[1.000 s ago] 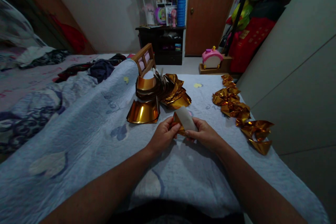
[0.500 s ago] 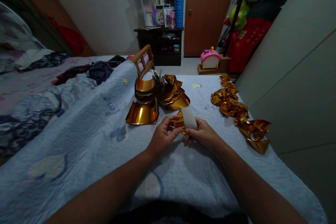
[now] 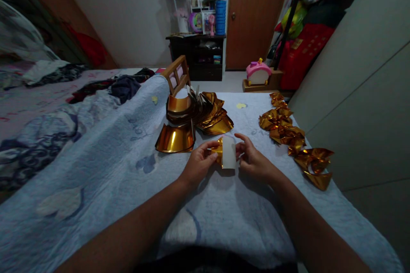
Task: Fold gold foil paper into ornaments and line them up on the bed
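A blue blanket (image 3: 224,213) bears a pile of gold sheets (image 3: 206,118) and, to the right, a row of folded gold papers (image 3: 286,131). Nearer, the left hand (image 3: 197,163) pinches a small gold-and-white paper (image 3: 228,154) between both hands; the right hand (image 3: 256,164) has spread fingers beside it, contact unclear.

wooden door (image 3: 256,17) | blue cylinder (image 3: 221,17) on dark cabinet (image 3: 211,74) | pink item (image 3: 258,69), apparently a toy

2 hands (image 3: 199,162) (image 3: 256,164); 1 gold/wht. pc. (image 3: 228,154); 1 gold-sheet pile (image 3: 175,138), 1 folded-gold row (image 3: 286,132), qtys. unclear; 1 door (image 3: 258,13)
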Motion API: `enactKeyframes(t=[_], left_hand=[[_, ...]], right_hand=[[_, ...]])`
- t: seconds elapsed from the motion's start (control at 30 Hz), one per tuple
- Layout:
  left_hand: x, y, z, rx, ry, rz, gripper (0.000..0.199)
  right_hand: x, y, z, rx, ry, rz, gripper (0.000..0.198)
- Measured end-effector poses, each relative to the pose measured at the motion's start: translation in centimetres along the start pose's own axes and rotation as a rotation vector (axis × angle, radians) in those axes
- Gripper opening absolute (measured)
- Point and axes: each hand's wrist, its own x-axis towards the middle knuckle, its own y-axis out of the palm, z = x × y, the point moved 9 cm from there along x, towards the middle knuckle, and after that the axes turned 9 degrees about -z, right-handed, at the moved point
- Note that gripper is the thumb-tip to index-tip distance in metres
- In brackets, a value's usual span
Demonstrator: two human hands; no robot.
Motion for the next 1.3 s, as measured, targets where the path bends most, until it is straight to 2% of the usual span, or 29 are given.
enactKeyframes(t=[0.1,0.2,0.3,0.4,0.6,0.8,0.9,1.03,1.2,1.3], left_hand=[[0.1,0.1,0.2,-0.092,-0.043,-0.005,0.04],[0.2,-0.1,0.3,-0.089,-0.049,-0.016,0.039],[0.4,-0.5,0.1,0.032,0.01,-0.025,0.038],[0.6,-0.8,-0.4,0.21,0.109,-0.02,0.036],[0.4,-0.1,-1.7,0.571,0.339,0.052,0.032],[-0.1,1.0,-2.2,0.841,0.5,0.124,0.038],[-0.2,1.1,-2.2,0.938,0.547,0.134,0.038],[-0.4,1.1,-2.1,0.943,0.563,0.16,0.042],[-1.1,1.7,-2.1,0.82,0.565,0.277,0.049],[-1.1,1.9,-1.9,0.857,0.567,0.294,0.053]], right_hand=[[0.0,0.0,1.1,-0.256,-0.168,-0.059,0.066],[-0.1,0.3,1.9,-0.469,-0.304,-0.158,0.055],[-0.3,0.6,2.3,-0.612,-0.346,-0.203,0.043],[-0.5,1.0,2.4,-0.695,-0.363,-0.175,0.031],[-1.0,2.4,2.4,-0.682,-0.425,0.0,0.036],[-0.9,3.4,2.1,-0.647,-0.385,0.157,0.016],[-0.6,3.4,1.9,-0.627,-0.34,0.194,0.013],[-0.5,3.4,2.0,-0.613,-0.305,0.197,0.017],[-0.6,3.6,2.4,-0.546,-0.293,0.177,0.017],[-0.5,3.6,2.2,-0.522,-0.249,0.143,0.013]])
